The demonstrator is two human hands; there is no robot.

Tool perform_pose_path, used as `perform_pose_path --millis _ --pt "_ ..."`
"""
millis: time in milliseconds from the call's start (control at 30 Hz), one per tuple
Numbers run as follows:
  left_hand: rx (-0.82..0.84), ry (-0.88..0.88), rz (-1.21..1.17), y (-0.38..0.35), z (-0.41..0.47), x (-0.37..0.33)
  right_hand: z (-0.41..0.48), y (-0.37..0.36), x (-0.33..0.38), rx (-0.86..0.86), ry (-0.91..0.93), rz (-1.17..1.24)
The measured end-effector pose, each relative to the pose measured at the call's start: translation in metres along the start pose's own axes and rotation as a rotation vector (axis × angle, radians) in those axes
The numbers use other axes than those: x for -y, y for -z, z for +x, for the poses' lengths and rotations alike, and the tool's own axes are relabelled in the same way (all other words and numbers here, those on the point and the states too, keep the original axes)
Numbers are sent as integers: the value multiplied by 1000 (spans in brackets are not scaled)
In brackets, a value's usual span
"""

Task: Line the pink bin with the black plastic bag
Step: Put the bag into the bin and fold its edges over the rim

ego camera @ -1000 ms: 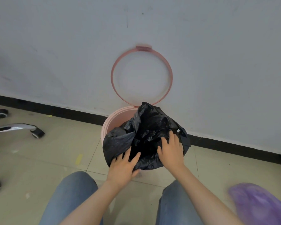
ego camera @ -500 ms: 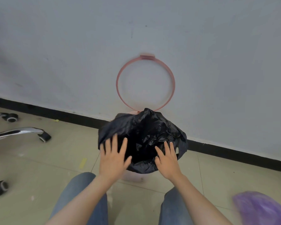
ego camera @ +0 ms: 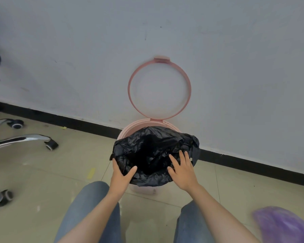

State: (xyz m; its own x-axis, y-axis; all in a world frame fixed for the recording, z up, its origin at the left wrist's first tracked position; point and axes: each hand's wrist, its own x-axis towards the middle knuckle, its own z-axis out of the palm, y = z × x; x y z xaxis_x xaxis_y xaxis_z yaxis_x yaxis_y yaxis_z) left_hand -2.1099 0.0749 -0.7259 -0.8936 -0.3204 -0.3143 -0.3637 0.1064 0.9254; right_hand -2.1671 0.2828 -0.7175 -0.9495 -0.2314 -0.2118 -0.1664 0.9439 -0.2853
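Note:
The pink bin (ego camera: 139, 126) stands against the white wall, its pink ring lid (ego camera: 159, 88) flipped up against the wall. The black plastic bag (ego camera: 153, 151) is spread over the bin's mouth, open in the middle and draped over the near and side rim; the far rim is bare. My left hand (ego camera: 121, 174) grips the bag's near-left edge, thumb inside, fingers outside. My right hand (ego camera: 182, 169) lies flat on the bag's near-right edge with its fingers spread.
Chrome chair legs with black castors (ego camera: 50, 144) reach in from the left over the tiled floor. A purple bag-like thing (ego camera: 284, 225) lies at the lower right. My knees in jeans (ego camera: 88, 207) are just in front of the bin. A black skirting strip (ego camera: 253, 165) runs along the wall.
The bag has been opened out and pulled wider over the bin's mouth. My left hand went from lying flat on it to gripping the near-left edge; my right hand stayed on the right side.

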Motion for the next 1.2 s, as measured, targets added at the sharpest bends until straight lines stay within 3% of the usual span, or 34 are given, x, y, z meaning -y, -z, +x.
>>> perform_pose_path --millis 100,200,300,367,433,500,567,633,767,933,1100,1200 --pt "-4 -14 -73 7 1 8 -8 -1 -4 -76 25 -30" --pt "-230 -28 -77 18 8 0 -17 -4 -3 -225 16 -32" --pt "-457 -155 140 26 13 -13 -17 3 0 -297 -26 -44" --pt "-503 -292 332 27 16 -22 -12 9 -1 -291 -74 -33" --pt "-422 -353 584 23 24 -28 -2 16 -3 -268 -127 -13" --pt "-248 -250 700 17 35 -29 7 23 -3 -213 -222 96" --pt "-68 -76 492 12 42 -30 10 26 -1 -118 -322 306" --pt "8 -3 298 9 44 -30 10 22 2 -46 -333 559" --pt "-50 9 243 9 30 -28 7 15 11 -61 -319 830" --pt "-41 51 185 9 -10 -21 -12 7 4 -64 -333 829" --pt "97 100 138 23 -42 5 -50 -3 -7 -58 -312 784" --pt "-10 85 269 37 -43 2 -65 1 -6 -27 -295 731"
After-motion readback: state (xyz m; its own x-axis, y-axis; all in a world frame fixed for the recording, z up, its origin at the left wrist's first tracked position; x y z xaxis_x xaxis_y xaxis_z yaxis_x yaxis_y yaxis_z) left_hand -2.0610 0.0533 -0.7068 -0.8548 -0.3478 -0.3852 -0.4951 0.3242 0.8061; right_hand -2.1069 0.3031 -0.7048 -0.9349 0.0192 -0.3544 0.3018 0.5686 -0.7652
